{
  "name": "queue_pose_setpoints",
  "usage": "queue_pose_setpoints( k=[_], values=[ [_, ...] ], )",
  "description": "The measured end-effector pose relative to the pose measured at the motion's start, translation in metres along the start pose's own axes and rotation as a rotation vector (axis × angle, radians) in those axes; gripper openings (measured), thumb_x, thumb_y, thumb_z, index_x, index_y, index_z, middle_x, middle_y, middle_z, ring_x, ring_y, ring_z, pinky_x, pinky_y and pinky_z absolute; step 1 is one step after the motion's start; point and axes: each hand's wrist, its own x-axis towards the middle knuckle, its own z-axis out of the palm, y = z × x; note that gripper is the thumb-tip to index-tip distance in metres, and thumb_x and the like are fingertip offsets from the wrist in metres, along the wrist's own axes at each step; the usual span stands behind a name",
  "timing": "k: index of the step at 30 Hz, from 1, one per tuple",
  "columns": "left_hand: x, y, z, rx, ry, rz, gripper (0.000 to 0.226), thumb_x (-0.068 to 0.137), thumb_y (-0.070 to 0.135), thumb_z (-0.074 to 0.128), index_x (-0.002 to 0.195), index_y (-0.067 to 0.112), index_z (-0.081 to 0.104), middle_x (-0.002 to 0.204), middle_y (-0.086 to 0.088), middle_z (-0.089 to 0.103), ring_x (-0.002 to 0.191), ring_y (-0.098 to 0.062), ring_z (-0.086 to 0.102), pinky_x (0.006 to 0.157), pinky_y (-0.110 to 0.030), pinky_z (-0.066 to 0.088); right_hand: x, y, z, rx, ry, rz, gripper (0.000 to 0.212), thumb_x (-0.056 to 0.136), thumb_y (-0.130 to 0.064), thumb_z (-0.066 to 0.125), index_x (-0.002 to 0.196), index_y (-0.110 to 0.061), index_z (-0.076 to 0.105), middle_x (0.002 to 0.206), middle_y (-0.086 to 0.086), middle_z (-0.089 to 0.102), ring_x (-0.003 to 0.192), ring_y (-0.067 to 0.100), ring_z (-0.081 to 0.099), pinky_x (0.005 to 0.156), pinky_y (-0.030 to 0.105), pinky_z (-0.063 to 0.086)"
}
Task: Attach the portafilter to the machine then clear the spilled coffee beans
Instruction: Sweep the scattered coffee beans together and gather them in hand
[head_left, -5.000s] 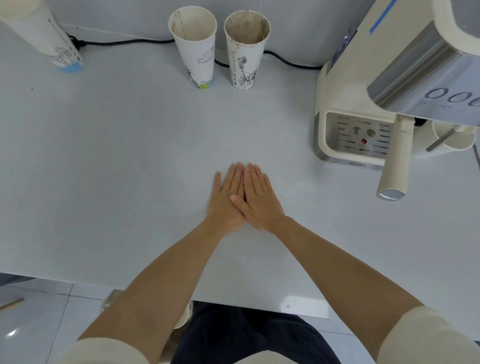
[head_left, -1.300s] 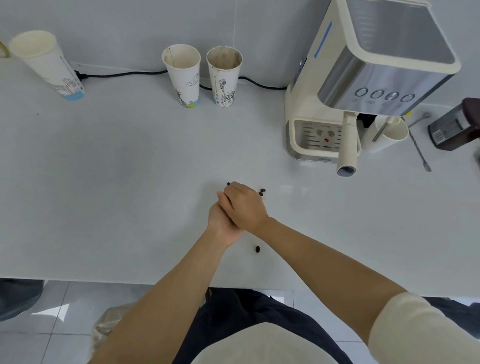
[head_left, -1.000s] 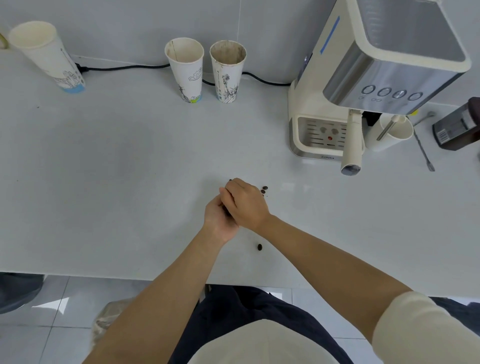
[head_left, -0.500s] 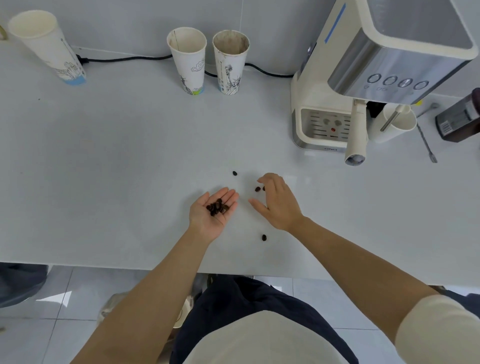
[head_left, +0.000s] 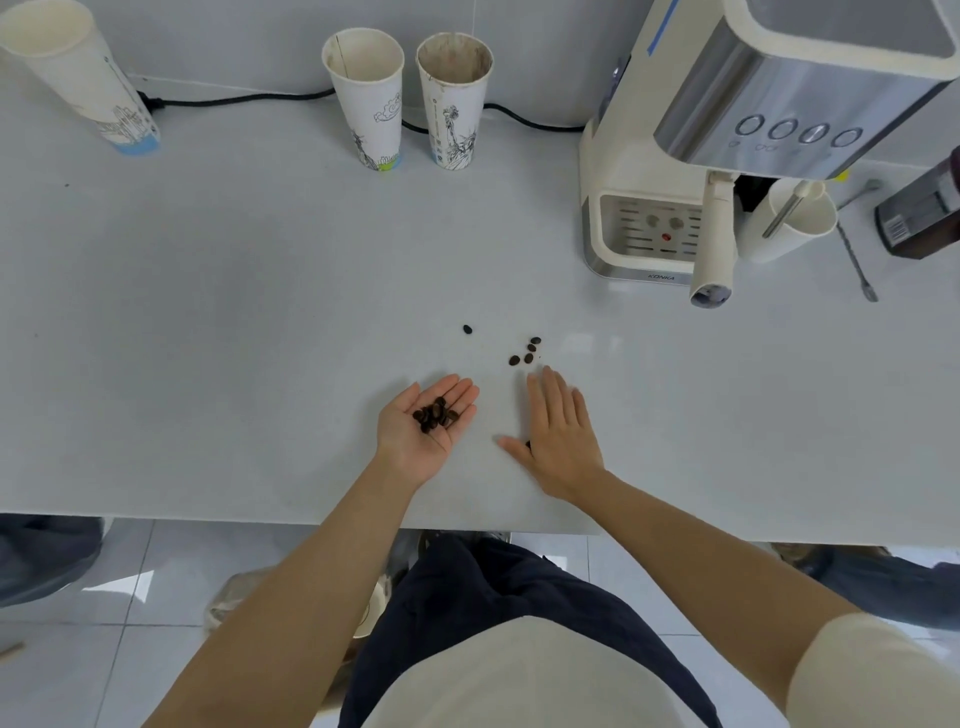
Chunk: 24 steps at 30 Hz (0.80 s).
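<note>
My left hand (head_left: 410, 449) lies palm up on the white counter (head_left: 234, 322), cupping several dark coffee beans (head_left: 435, 414). My right hand (head_left: 558, 436) rests flat, palm down, just right of it, fingers spread. One bean (head_left: 528, 444) peeks out from under that hand by the thumb. A small cluster of loose beans (head_left: 524, 353) lies just beyond my right fingertips, and a single bean (head_left: 467, 329) sits further left. The portafilter's cream handle (head_left: 714, 244) sticks out from under the coffee machine (head_left: 737, 98) at the right.
Two used paper cups (head_left: 408, 98) stand at the back and a third paper cup (head_left: 78, 73) at the far left. A black cable (head_left: 249, 98) runs along the wall. A cream mug (head_left: 795, 221), a long spoon (head_left: 857, 260) and a dark bottle (head_left: 924, 213) sit right of the machine.
My hands have come apart: the left turned palm up with beans in it. In the last half second the right hand slid back toward me and flattened over a lone bean.
</note>
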Motion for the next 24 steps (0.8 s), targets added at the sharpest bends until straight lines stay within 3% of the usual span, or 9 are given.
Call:
queue_pose_setpoints(
  k=[2, 4, 8, 12, 18, 21, 24],
  values=[
    [-0.001, 0.0, 0.0, 0.004, -0.001, 0.003, 0.046, 0.1, 0.026, 0.024, 0.096, -0.005, 0.058, 0.131, -0.02, 0.052, 0.119, -0.031, 0.049, 0.096, -0.039, 0.04, 0.011, 0.0, -0.006, 0.022, 0.019, -0.033, 0.101, 0.074, -0.07, -0.013, 0.146, -0.001, 0.004, 0.155, 0.021, 0.01, 0.144, 0.035, 0.011, 0.116, 0.046, 0.009],
    [-0.003, 0.0, 0.0, 0.016, 0.0, 0.007, 0.046, 0.1, 0.025, 0.024, 0.095, -0.005, 0.058, 0.118, -0.02, 0.058, 0.115, -0.031, 0.051, 0.095, -0.039, 0.041, 0.023, 0.001, -0.009, 0.014, 0.044, -0.002, 0.097, 0.072, -0.068, -0.009, 0.146, -0.005, -0.009, 0.157, 0.015, -0.005, 0.145, 0.028, -0.005, 0.118, 0.042, -0.002],
    [-0.009, 0.002, -0.003, 0.031, 0.031, 0.012, 0.047, 0.1, 0.026, 0.025, 0.096, -0.005, 0.059, 0.101, -0.02, 0.062, 0.097, -0.029, 0.06, 0.085, -0.038, 0.048, 0.049, 0.001, -0.015, 0.018, 0.043, 0.057, 0.081, 0.093, -0.058, 0.02, 0.145, -0.005, -0.015, 0.157, 0.013, -0.012, 0.145, 0.025, -0.012, 0.119, 0.039, -0.005],
    [-0.01, 0.003, -0.009, 0.032, 0.075, 0.026, 0.047, 0.1, 0.026, 0.025, 0.096, -0.005, 0.059, 0.101, -0.02, 0.062, 0.095, -0.028, 0.06, 0.083, -0.037, 0.049, 0.068, -0.007, -0.02, 0.082, 0.022, -0.003, 0.079, 0.096, -0.053, 0.023, 0.144, -0.004, -0.017, 0.156, 0.014, -0.016, 0.144, 0.024, -0.016, 0.117, 0.035, -0.008],
    [-0.009, 0.002, -0.012, 0.017, 0.109, 0.037, 0.048, 0.1, 0.026, 0.025, 0.095, -0.006, 0.06, 0.085, -0.02, 0.072, 0.094, -0.029, 0.061, 0.081, -0.038, 0.048, 0.09, -0.021, -0.026, 0.151, 0.012, -0.251, 0.066, 0.1, -0.04, 0.023, 0.146, -0.007, -0.012, 0.156, 0.011, -0.015, 0.145, 0.02, -0.013, 0.115, 0.028, -0.01],
    [-0.009, 0.001, -0.01, 0.011, 0.111, 0.041, 0.047, 0.1, 0.026, 0.024, 0.096, -0.006, 0.059, 0.098, -0.021, 0.065, 0.095, -0.029, 0.06, 0.091, -0.039, 0.043, 0.099, -0.026, -0.023, 0.122, 0.023, -0.348, 0.058, 0.102, -0.032, 0.022, 0.146, -0.006, -0.006, 0.157, 0.011, -0.01, 0.145, 0.021, -0.01, 0.115, 0.028, -0.009],
    [-0.01, 0.0, -0.007, 0.011, 0.107, 0.05, 0.047, 0.1, 0.026, 0.024, 0.096, -0.006, 0.059, 0.101, -0.021, 0.062, 0.095, -0.029, 0.06, 0.093, -0.039, 0.042, 0.103, -0.026, -0.019, 0.095, 0.08, -0.412, 0.05, 0.102, -0.026, 0.029, 0.144, 0.0, 0.021, 0.155, 0.017, 0.015, 0.144, 0.03, 0.01, 0.118, 0.034, 0.004]
  ],
)
